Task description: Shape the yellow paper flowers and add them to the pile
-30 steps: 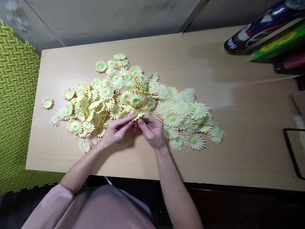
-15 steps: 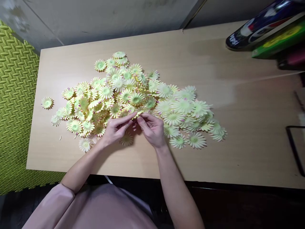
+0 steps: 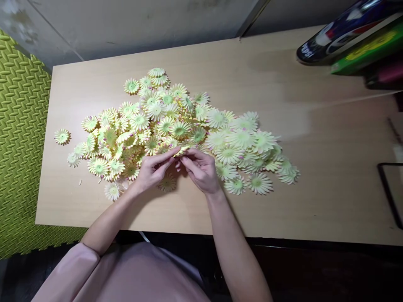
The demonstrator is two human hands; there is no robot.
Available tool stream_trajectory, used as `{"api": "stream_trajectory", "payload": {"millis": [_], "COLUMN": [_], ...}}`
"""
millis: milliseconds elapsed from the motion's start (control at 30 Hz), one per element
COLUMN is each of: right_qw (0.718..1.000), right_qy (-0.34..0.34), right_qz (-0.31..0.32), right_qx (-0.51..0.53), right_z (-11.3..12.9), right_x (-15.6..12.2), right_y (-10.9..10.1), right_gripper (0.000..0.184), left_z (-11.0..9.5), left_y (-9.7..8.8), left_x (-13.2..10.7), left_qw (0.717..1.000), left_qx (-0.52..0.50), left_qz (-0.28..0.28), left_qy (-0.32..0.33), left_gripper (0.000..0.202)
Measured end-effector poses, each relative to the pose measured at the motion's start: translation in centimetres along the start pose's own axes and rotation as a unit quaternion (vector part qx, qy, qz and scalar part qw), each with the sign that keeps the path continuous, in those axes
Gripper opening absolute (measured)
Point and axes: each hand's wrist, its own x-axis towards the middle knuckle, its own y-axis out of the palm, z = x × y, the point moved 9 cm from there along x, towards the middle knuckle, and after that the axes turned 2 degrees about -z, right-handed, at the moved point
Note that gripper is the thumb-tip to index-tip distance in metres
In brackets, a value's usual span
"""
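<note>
A wide pile of pale yellow and green daisy-shaped flower pieces (image 3: 176, 126) covers the middle of a light wooden table (image 3: 315, 188). My left hand (image 3: 153, 170) and my right hand (image 3: 201, 170) meet at the pile's near edge. The fingertips of both pinch one yellow flower piece (image 3: 181, 150) between them, held edge-on. Another flower (image 3: 167, 183) lies flat on the table under my hands. One single flower (image 3: 62, 136) lies apart at the far left.
A green woven-pattern foam mat (image 3: 19, 147) runs along the table's left side. Dark blue and green packages (image 3: 352, 37) lie at the back right corner. A black wire frame (image 3: 388, 193) sits at the right edge. A grey wall stands behind.
Both hands keep pinching the same flower piece with small finger shifts. The view has drifted slightly; the pile has not moved.
</note>
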Motion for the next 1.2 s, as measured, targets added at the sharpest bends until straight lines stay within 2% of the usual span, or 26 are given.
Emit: {"api": "stream_trajectory", "payload": {"millis": [133, 267, 633, 1200], "right_qw": [1.0, 0.999, 0.999, 0.999], "right_qy": [-0.018, 0.001, 0.008, 0.005], "right_qz": [-0.003, -0.007, -0.046, -0.042], "right_qx": [-0.002, 0.033, 0.006, 0.003], "right_z": [0.64, 0.28, 0.15, -0.07], "right_x": [-0.08, -0.04, -0.13, 0.09], "right_y": [0.17, 0.18, -0.24, -0.29], "right_gripper": [0.014, 0.02, 0.021, 0.026], "left_z": [0.0, -0.05, -0.53, -0.3], "left_y": [0.19, 0.4, 0.37, 0.42], "left_x": [0.02, 0.0, 0.11, 0.12], "left_qw": [1.0, 1.0, 1.0, 1.0], "left_qx": [0.023, 0.011, -0.006, 0.001], "left_qz": [0.005, 0.011, 0.009, 0.007], "left_qy": [0.01, 0.006, 0.025, 0.015], "left_gripper": [0.042, 0.043, 0.041, 0.041]}}
